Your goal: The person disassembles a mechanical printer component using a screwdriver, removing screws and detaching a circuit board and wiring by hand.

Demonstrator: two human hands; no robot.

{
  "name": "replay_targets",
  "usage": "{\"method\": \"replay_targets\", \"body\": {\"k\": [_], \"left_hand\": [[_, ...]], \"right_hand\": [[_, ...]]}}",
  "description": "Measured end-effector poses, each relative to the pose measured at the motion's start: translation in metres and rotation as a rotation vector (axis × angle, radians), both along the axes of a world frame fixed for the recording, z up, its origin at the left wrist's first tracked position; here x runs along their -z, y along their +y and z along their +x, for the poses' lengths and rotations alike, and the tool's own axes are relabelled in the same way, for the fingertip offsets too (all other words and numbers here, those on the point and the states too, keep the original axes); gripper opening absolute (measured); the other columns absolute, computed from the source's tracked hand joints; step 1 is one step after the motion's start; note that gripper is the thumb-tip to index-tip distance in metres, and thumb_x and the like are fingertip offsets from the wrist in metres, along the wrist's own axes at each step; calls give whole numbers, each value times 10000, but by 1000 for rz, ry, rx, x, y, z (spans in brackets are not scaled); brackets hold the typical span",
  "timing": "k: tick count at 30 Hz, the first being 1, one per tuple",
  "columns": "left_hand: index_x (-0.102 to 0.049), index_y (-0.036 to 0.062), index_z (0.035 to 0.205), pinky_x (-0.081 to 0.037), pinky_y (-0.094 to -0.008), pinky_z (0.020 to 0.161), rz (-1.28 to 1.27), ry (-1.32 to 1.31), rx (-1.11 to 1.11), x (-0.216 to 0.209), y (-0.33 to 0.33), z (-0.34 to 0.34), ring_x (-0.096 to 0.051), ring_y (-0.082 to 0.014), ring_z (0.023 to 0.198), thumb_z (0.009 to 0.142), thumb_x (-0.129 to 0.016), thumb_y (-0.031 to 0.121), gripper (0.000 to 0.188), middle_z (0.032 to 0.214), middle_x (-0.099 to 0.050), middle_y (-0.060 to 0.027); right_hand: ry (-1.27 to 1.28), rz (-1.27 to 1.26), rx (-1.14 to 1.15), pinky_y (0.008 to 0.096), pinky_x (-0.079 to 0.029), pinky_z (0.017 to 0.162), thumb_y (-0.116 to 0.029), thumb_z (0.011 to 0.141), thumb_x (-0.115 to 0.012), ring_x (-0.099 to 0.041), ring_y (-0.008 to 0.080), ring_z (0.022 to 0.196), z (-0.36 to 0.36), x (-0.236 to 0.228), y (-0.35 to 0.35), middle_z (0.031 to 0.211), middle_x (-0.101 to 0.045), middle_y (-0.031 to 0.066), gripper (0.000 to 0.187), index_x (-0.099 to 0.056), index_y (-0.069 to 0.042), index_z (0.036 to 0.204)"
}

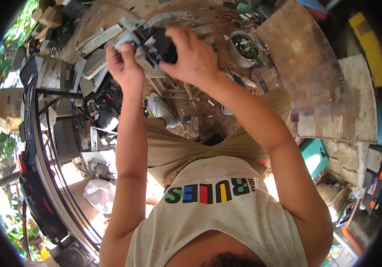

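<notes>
Out in front of me, both hands hold a black mechanical assembly [163,45] with grey metal parts. Motion blur and my fingers hide its exact kind. My left hand [128,67] grips the grey metal bracket [131,32] on its left side, thumb up against it. Around the black block on the right curl the fingers of my right hand [194,58], the thumb underneath. The assembly is tilted and held above the littered ground. Below it stands a small pale wooden frame [175,94].
A whitish bucket [239,60] of scrap stands right of my hands. Beyond it lies a large stained plywood board [302,66]. Metal and plastic panels [100,40] are piled at the left. A white shoe [162,110] is near my knees; a black-railed metal frame [42,147] runs along my left.
</notes>
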State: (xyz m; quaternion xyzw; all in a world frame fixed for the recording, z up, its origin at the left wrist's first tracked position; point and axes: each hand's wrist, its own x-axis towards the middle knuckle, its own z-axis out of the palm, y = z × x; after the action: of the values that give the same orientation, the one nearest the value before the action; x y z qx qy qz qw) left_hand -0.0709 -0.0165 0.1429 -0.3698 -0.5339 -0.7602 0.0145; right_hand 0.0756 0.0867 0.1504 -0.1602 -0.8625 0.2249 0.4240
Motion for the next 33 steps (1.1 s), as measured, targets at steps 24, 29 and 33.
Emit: {"method": "replay_targets", "body": {"k": [24,29,33], "left_hand": [[-509,81,1353,-395,-620,1037,491,-427,-135,-68,-42,-51,-513,-386,1217,957,-340,529,621,1356,-519,-162],[-544,71,1312,-442,-594,1006,567,-361,-130,-82,-39,-24,-548,-376,1175,936,-421,506,588,1321,-549,-162],[-581,72,1262,-463,-569,987,592,-268,-169,-92,-45,-17,-584,-349,1126,925,-443,510,569,1255,-591,-138]], "right_hand": [[-177,-493,107,490,-433,1009,-441,686,-823,-455,446,1238,70,77,-19,1331,-408,295,1020,-277,10,1419],[-214,-618,186,482,-479,942,-469,739,-781,-498,451,1188,42,70,-25,1305,-419,293,989,-265,11,1434],[-142,-612,178,493,-499,908,-439,745,-771,-546,441,1117,36,71,-26,1240,-450,284,948,-281,19,1415]]}}
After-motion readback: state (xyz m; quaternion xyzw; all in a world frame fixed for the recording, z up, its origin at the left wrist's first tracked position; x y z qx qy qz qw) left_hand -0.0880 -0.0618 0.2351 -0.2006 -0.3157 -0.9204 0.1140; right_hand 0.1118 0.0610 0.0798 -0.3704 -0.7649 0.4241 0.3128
